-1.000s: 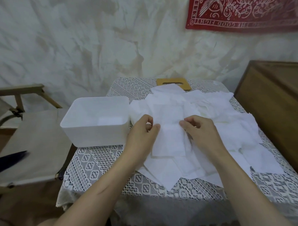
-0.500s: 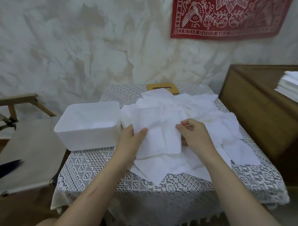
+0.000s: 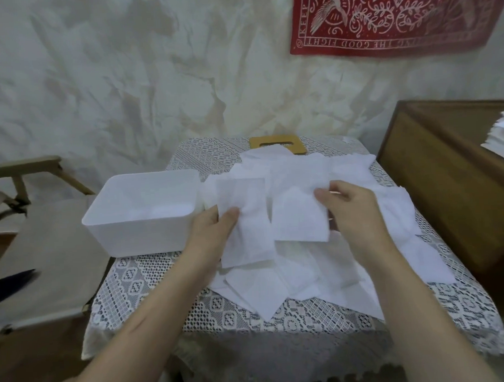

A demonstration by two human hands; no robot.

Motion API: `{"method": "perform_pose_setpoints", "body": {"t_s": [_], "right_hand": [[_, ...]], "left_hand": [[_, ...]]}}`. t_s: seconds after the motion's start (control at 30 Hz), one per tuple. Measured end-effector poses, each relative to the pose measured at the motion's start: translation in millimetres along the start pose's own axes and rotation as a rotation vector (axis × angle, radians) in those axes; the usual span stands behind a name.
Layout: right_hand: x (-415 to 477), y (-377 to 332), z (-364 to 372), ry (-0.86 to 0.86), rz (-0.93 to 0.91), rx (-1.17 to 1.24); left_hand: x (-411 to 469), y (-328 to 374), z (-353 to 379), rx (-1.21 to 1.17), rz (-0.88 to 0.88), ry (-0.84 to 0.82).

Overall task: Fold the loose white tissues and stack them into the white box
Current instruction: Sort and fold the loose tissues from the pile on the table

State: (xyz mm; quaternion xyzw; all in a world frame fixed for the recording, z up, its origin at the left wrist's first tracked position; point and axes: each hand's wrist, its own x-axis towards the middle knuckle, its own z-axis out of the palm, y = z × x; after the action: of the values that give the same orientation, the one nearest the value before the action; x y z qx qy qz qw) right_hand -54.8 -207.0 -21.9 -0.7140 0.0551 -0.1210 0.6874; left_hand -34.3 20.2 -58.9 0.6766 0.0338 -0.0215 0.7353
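A pile of loose white tissues (image 3: pixel 329 271) covers the middle and right of a lace-covered table (image 3: pixel 221 313). My left hand (image 3: pixel 211 236) pinches the left edge of one white tissue (image 3: pixel 245 220) lifted above the pile. Right of it, my right hand (image 3: pixel 352 209) grips the right edge of a second tissue (image 3: pixel 298 217). The two sheets hang side by side with a narrow gap between them. The white box (image 3: pixel 137 236) stands at the table's left, just left of my left hand, with folded tissue lying low inside it.
A small wooden board (image 3: pixel 271 139) with a slot lies at the table's far edge, partly under tissues. A wooden cabinet (image 3: pixel 446 182) stands to the right, with a stack of white tissues (image 3: pixel 502 139) on top. A folding canvas chair (image 3: pixel 37 252) is at the left.
The hands have moved apart and lifted, each now holding its own sheet where a single sheet lay between them. The view has tilted up slightly.
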Motion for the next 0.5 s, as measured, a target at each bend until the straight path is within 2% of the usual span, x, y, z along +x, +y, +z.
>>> {"method": "perform_pose_setpoints", "body": {"t_s": [0.13,0.3,0.5], "right_hand": [[-14,-8,-3,-0.065,0.075,0.145],[-27,2,19,-0.127,0.094,0.039],[-20,0,18,-0.159,0.163,0.143]], "left_hand": [[-8,-2,3,-0.053,-0.057,-0.050],[-9,-6,8,-0.115,-0.142,-0.134],[-5,-6,4,-0.153,-0.163,-0.188]]}}
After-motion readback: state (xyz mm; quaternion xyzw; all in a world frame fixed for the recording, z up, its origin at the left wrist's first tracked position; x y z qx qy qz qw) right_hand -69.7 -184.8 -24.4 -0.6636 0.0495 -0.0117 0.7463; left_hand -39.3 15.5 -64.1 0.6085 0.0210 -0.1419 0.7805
